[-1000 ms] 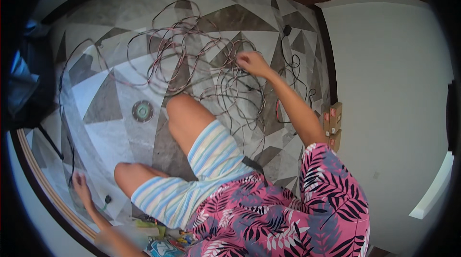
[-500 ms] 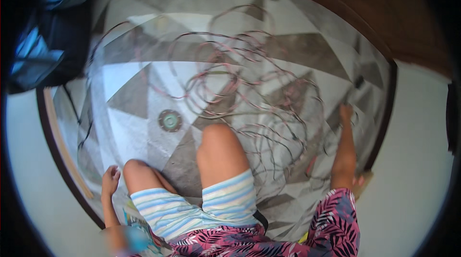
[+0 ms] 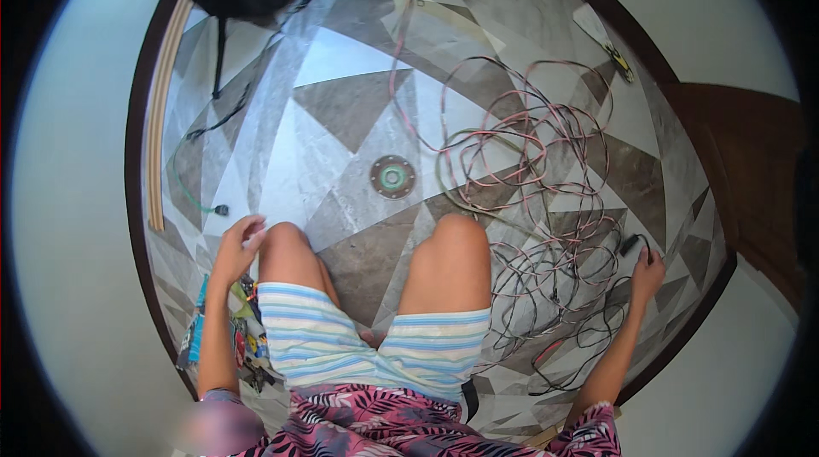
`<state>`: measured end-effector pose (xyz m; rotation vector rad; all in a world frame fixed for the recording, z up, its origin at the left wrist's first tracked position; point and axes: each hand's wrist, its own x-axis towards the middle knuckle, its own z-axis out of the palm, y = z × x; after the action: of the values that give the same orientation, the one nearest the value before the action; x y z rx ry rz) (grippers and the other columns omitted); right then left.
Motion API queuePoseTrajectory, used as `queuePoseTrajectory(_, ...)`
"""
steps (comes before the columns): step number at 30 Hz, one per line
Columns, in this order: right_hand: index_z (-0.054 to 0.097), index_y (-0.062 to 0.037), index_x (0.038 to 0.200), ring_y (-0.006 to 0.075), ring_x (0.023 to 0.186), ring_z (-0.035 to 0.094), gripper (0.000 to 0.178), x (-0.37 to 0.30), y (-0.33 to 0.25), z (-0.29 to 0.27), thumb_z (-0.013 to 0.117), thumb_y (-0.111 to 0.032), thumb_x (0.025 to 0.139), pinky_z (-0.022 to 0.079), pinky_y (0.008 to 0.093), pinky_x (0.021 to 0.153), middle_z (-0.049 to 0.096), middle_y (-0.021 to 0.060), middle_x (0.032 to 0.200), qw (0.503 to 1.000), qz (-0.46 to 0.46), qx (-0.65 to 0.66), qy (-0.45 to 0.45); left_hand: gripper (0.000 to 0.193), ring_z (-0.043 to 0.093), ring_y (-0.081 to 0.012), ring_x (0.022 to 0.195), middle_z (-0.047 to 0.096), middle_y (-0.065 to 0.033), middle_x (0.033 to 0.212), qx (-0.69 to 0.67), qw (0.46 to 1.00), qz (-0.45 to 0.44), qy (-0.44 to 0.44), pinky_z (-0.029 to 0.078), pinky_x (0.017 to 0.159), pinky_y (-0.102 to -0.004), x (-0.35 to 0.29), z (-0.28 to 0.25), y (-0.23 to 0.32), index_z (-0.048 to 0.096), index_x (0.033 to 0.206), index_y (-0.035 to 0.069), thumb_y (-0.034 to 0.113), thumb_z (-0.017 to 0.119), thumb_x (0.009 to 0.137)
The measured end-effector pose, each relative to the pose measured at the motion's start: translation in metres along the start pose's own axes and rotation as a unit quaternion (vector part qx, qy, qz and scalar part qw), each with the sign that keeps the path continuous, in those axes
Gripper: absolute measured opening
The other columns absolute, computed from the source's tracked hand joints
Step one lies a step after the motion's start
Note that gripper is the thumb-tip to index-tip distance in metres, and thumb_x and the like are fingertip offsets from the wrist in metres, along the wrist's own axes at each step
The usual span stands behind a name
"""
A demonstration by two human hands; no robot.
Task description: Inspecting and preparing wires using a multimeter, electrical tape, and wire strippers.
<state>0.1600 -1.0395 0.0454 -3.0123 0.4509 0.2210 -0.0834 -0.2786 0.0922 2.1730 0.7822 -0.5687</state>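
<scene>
The right hand (image 3: 647, 273) pinches what looks like a small black plug (image 3: 630, 244) at the tangled wires' (image 3: 546, 201) edge. The left hand (image 3: 239, 244) rests loosely open beside the knee, on a grey patterned stone floor (image 3: 341, 116).

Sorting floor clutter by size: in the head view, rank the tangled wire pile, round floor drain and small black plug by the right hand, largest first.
1. tangled wire pile
2. round floor drain
3. small black plug, at the right hand
</scene>
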Motion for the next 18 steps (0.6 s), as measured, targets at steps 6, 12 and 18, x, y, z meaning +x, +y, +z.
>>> queuePoseTrajectory(6, 0.064, 0.0073, 0.091, 0.0247, 0.062, 0.057, 0.026, -0.109, -0.185, -0.195, 0.064, -0.019, 0.092, 0.043, 0.0354, 0.06, 0.058, 0.0143, 0.07, 0.984, -0.135, 0.052, -0.103, 0.049, 0.06, -0.0329, 0.114, 0.062, -0.0133, 0.122, -0.121, 0.93, 0.341, 0.068, 0.048, 0.099, -0.0398, -0.018, 0.052, 0.169, 0.063, 0.121, 0.008, 0.016, 0.079, 0.076)
queuePoseTrajectory(12, 0.068, 0.004, 0.089, 0.0204, 0.057, 0.051, 0.016, -0.188, -0.316, -0.255, 0.069, -0.011, 0.084, 0.037, 0.0312, 0.054, 0.051, 0.0099, 0.064, 0.906, -0.342, 0.133, -0.21, 0.067, 0.039, -0.034, 0.137, 0.039, -0.0137, 0.148, -0.15, 0.855, 0.475, 0.144, 0.03, 0.113, -0.0517, -0.048, 0.067, 0.254, 0.055, 0.13, 0.014, 0.023, 0.081, 0.069)
queuePoseTrajectory(18, 0.069, 0.0031, 0.094, 0.0167, 0.061, 0.052, 0.014, -0.166, -0.405, -0.131, 0.067, -0.01, 0.089, 0.04, 0.03, 0.057, 0.055, 0.0079, 0.07, 0.853, -0.417, 0.218, -0.228, 0.046, 0.066, -0.0327, 0.091, 0.068, -0.009, 0.089, -0.193, 0.958, 0.211, 0.033, 0.05, 0.09, -0.0461, 0.015, 0.074, 0.114, 0.056, 0.106, 0.012, 0.023, 0.081, 0.069)
